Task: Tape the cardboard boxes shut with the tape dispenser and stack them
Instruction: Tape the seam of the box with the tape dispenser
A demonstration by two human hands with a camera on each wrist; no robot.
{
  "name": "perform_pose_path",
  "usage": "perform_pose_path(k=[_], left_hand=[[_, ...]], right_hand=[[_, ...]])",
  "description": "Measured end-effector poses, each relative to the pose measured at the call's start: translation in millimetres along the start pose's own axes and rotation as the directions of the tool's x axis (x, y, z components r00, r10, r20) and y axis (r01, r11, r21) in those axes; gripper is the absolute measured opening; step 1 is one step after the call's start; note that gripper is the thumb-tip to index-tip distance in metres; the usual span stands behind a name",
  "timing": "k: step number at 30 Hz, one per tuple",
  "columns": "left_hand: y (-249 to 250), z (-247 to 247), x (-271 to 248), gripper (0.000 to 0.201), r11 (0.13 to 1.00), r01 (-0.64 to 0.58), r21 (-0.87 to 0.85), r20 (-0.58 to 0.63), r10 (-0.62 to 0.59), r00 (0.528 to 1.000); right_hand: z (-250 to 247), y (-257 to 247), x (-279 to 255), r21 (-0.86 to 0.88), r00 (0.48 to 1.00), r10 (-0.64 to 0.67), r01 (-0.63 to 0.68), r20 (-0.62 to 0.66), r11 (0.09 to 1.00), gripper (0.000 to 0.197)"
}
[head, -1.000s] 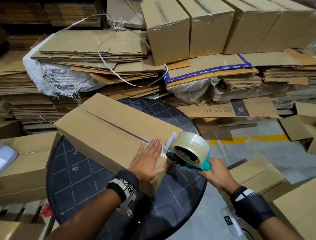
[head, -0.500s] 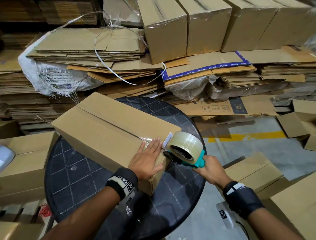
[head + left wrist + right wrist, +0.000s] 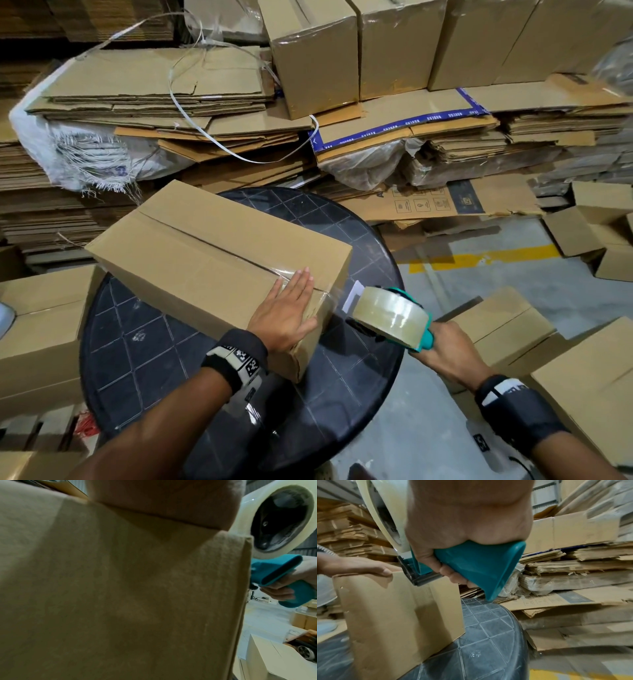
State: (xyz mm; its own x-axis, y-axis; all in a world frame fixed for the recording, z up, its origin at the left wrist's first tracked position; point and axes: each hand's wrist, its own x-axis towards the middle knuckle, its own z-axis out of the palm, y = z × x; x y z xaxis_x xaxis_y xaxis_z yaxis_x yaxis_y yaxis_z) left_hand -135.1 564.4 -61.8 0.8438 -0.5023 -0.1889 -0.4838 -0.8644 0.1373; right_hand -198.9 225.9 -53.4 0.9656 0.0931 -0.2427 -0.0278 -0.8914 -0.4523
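A long cardboard box (image 3: 205, 246) lies on the round black table (image 3: 144, 342), clear tape running along its top seam. My left hand (image 3: 291, 301) presses flat on the near end of the box top, fingers straight. My right hand (image 3: 445, 349) grips the teal handle of the tape dispenser (image 3: 394, 315), which carries a roll of clear tape. In the right wrist view the tape dispenser's (image 3: 479, 566) metal mouth sits against the top of the box's (image 3: 393, 608) end face, beside my left hand's thumb (image 3: 385, 572). The left wrist view is filled by the box (image 3: 120, 588), with the tape dispenser (image 3: 283, 572) at the right.
Taped boxes (image 3: 315, 54) stand on piles of flattened cardboard (image 3: 154, 89) behind the table. More boxes sit to the left (image 3: 41, 329) and to the right (image 3: 507, 325), close by on the floor. A yellow line (image 3: 489, 257) marks the concrete floor.
The dispenser has come off the near end of the box top and over its edge onto the end face. My left hand has stayed flat on the box.
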Motion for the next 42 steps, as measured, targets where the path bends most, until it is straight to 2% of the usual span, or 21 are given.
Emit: perform_pose_path(k=[3, 8, 13, 14, 15, 16, 18, 21, 23, 24, 27, 29, 31, 33, 34, 35, 38, 40, 42], left_hand=[[0, 2, 0, 0.090, 1.000, -0.012, -0.016, -0.022, 0.012, 1.000], [1, 0, 1, 0.090, 1.000, -0.007, -0.014, -0.005, 0.007, 1.000], [0, -1, -1, 0.089, 1.000, 0.001, -0.029, -0.002, -0.001, 1.000], [0, 0, -2, 0.089, 0.999, 0.004, -0.037, -0.005, -0.005, 1.000], [0, 0, -2, 0.088, 0.999, 0.010, -0.043, -0.006, -0.011, 1.000], [1, 1, -1, 0.088, 0.999, 0.019, -0.051, -0.006, -0.019, 1.000], [2, 0, 0, 0.088, 0.998, 0.036, -0.060, -0.009, -0.037, 0.999], [5, -1, 2, 0.089, 0.998, 0.052, -0.046, -0.004, -0.052, 0.999], [5, -1, 1, 0.088, 0.998, 0.053, -0.025, -0.008, -0.053, 0.999], [4, -1, 1, 0.087, 0.999, 0.048, -0.012, -0.009, -0.048, 0.999], [1, 2, 2, 0.085, 1.000, 0.030, 0.001, -0.021, -0.030, 0.999], [0, 4, 3, 0.084, 1.000, 0.020, -0.014, -0.039, -0.020, 0.999], [0, 5, 3, 0.082, 1.000, 0.017, -0.017, -0.056, -0.018, 0.998], [2, 4, 2, 0.083, 1.000, 0.021, -0.010, -0.058, -0.022, 0.998], [2, 4, 1, 0.083, 1.000, 0.021, -0.010, -0.060, -0.022, 0.998], [2, 4, 1, 0.083, 1.000, 0.018, -0.015, -0.067, -0.019, 0.998], [0, 6, 0, 0.083, 0.999, 0.003, -0.045, -0.098, -0.007, 0.995], [-2, 9, 0, 0.084, 0.999, -0.013, -0.045, -0.113, 0.008, 0.994], [-3, 10, 1, 0.086, 0.998, -0.024, -0.052, -0.120, 0.018, 0.993]], right_hand=[[9, -10, 14, -0.138, 0.999, -0.034, 0.034, 0.004, 0.990, 0.025], [16, -42, 35, -0.156, 0.999, -0.048, 0.050, 0.012, 0.987, 0.022], [16, -17, 32, -0.202, 0.988, 0.129, -0.110, 0.087, 0.973, 0.019], [20, -10, 25, -0.125, 0.977, 0.176, -0.162, 0.116, 0.979, 0.017], [29, -1, 21, 0.023, 0.965, 0.217, -0.223, 0.145, 0.975, 0.014], [39, 5, 16, 0.211, 0.952, 0.260, -0.291, 0.159, 0.933, 0.013], [63, 10, 17, 0.532, 0.914, 0.375, -0.396, 0.154, 0.749, 0.017], [96, 2, 36, 0.821, 0.824, 0.498, -0.468, 0.271, 0.327, 0.011], [115, -6, 56, 0.860, 0.762, 0.514, -0.503, 0.394, 0.088, 0.015], [122, -11, 64, 0.851, 0.738, 0.499, -0.525, 0.454, 0.003, 0.018], [147, -15, 79, 0.816, 0.710, 0.421, -0.558, 0.564, -0.152, 0.024], [158, -20, 82, 0.811, 0.698, 0.436, -0.565, 0.568, -0.151, 0.024], [169, -22, 84, 0.822, 0.697, 0.499, -0.566, 0.516, -0.059, 0.029], [174, -21, 86, 0.774, 0.711, 0.561, -0.606, 0.424, 0.183, 0.049], [172, -22, 83, 0.706, 0.720, 0.570, -0.635, 0.395, 0.312, 0.051], [169, -24, 81, 0.651, 0.734, 0.566, -0.643, 0.375, 0.403, 0.048], [155, -29, 71, 0.490, 0.768, 0.557, -0.635, 0.316, 0.596, 0.038], [147, -31, 69, 0.425, 0.777, 0.596, -0.619, 0.204, 0.661, 0.038], [137, -42, 66, 0.520, 0.762, 0.644, -0.580, 0.073, 0.627, 0.035]])
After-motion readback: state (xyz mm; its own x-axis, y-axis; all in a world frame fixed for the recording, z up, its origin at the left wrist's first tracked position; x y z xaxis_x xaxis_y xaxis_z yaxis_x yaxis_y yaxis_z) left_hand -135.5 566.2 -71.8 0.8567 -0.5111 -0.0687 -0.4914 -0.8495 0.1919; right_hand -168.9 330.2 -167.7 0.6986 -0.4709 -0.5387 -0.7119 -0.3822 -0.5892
